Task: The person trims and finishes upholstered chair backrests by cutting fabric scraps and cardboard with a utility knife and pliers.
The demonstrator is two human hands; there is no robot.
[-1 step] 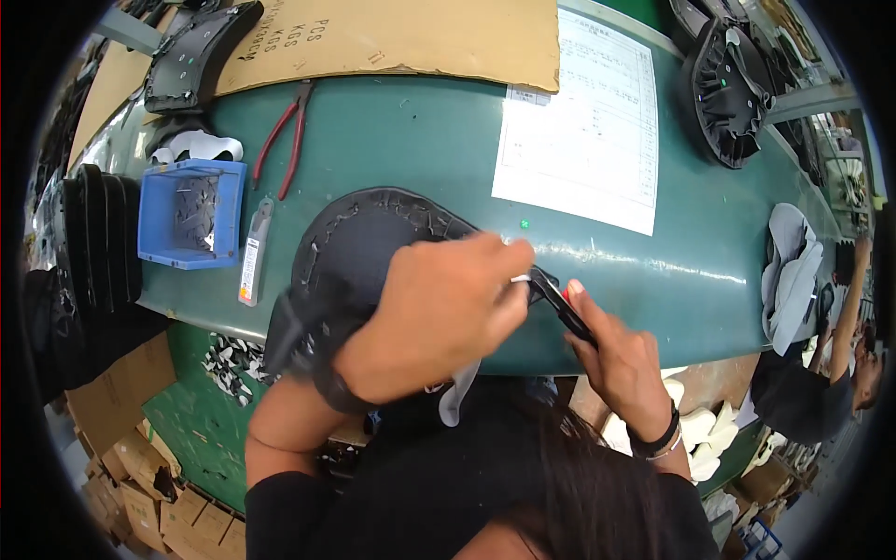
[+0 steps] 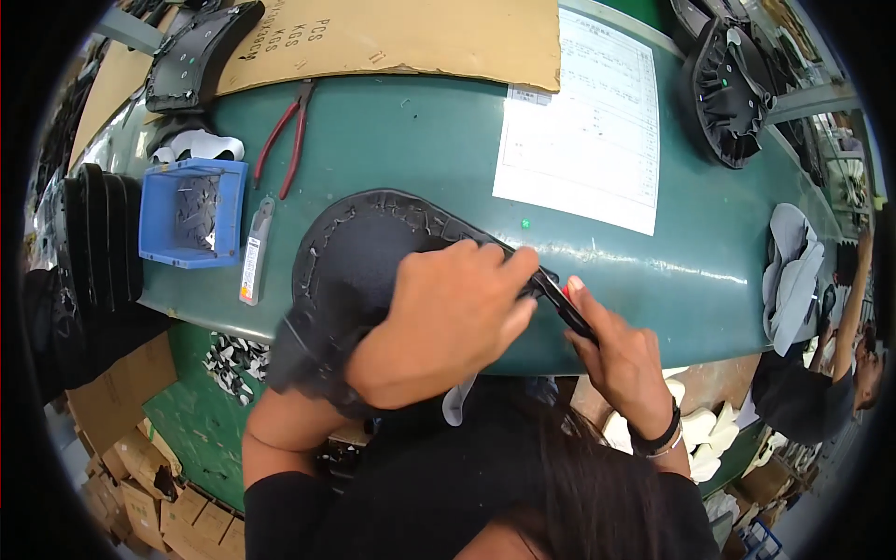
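Note:
A black upholstered pad [image 2: 359, 245] with a rounded end and a gathered, stapled-looking rim lies at the front edge of the green table. My left hand [image 2: 448, 313] rests over it, fingers curled and pinching the rim at the narrow right end. A black utility knife [image 2: 567, 308] with a red spot on its handle is gripped in my right hand [image 2: 616, 359], its thin blade against that same end, close to my left fingertips. Part of the pad is hidden under my left hand, and a blurred dark shape [image 2: 322, 350] covers my left wrist.
Red-handled pliers [image 2: 297, 135], a grey cutter [image 2: 254, 257] and a blue bin [image 2: 191, 257] of small metal pieces sit at left. Behind lie cardboard [image 2: 401, 42] and a printed sheet [image 2: 579, 140]. Grey fabric pieces [image 2: 791, 271] hang at right, near another person [image 2: 807, 397].
My left hand has shifted slightly down and its fingers have moved along the rim. A small white bit seen by the blade no longer shows. My right hand is nearly still.

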